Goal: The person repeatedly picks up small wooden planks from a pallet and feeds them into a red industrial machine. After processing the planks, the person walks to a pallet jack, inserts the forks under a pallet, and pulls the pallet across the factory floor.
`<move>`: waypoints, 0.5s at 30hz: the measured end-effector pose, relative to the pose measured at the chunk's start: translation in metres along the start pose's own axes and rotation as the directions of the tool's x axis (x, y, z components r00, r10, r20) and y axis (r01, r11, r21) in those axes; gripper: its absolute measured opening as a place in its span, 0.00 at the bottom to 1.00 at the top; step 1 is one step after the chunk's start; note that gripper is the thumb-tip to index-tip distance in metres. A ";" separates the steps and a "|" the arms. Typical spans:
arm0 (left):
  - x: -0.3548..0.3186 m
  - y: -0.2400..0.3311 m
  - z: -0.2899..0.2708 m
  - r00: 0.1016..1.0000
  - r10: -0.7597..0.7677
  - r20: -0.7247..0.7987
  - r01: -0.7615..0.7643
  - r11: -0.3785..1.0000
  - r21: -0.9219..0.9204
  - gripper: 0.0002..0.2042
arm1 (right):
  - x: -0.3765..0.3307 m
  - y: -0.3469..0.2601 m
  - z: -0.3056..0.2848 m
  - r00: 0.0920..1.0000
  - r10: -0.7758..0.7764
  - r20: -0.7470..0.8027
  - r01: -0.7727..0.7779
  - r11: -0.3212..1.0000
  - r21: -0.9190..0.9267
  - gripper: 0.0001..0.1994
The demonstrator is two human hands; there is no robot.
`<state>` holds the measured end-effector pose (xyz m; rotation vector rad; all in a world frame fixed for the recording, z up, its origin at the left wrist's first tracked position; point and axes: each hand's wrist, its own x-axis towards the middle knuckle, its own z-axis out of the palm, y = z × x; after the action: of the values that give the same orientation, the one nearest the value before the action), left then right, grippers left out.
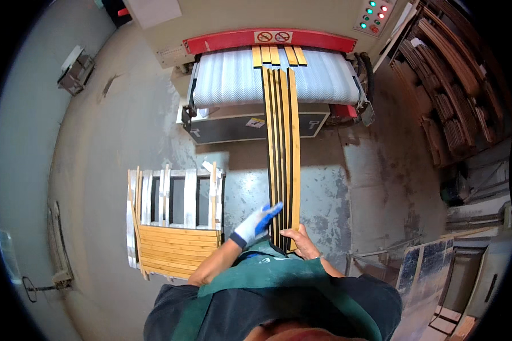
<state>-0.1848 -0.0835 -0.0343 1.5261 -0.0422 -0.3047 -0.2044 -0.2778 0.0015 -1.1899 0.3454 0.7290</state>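
Note:
A bundle of long, narrow wooden strips (293,148) with yellow-brown faces and dark edges runs from my waist to the conveyor belt (227,79). Its far ends rest on the white, patterned belt; the near ends are against my apron. My left hand (257,224), in a white and blue glove, lies on the bundle's left side with its fingers stretched out. My bare right hand (302,241) grips the near end from the right, thumb on top. Ends of several other strips (296,55) stick out from beneath the machine's red bar (222,42).
Left of me, a low pallet (190,196) carries a layer of wooden boards (179,250). Stacks of brown boards (446,85) fill a rack at the far right. A control panel (374,16) with lit buttons is on the machine. A dark panel (424,270) leans at the near right.

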 end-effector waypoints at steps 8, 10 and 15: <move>0.005 0.045 -0.010 0.938 -0.345 -0.038 0.312 0.888 -0.338 0.18 | 0.051 -0.016 -0.018 0.987 -0.161 -0.010 0.154 0.958 -0.240 0.12; 0.015 0.036 -0.018 0.926 -0.337 -0.170 0.321 0.940 -0.114 0.18 | 0.055 -0.028 -0.022 0.976 -0.206 -0.065 0.171 0.921 -0.351 0.13; 0.031 0.029 -0.019 0.877 -0.417 -0.237 0.420 0.907 -0.042 0.18 | 0.065 -0.041 -0.021 0.956 -0.254 -0.145 0.182 0.905 -0.385 0.12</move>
<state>-0.1464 -0.0716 -0.0117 1.5655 0.4885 -0.4606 -0.1266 -0.2830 -0.0153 -1.6348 0.2328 0.4920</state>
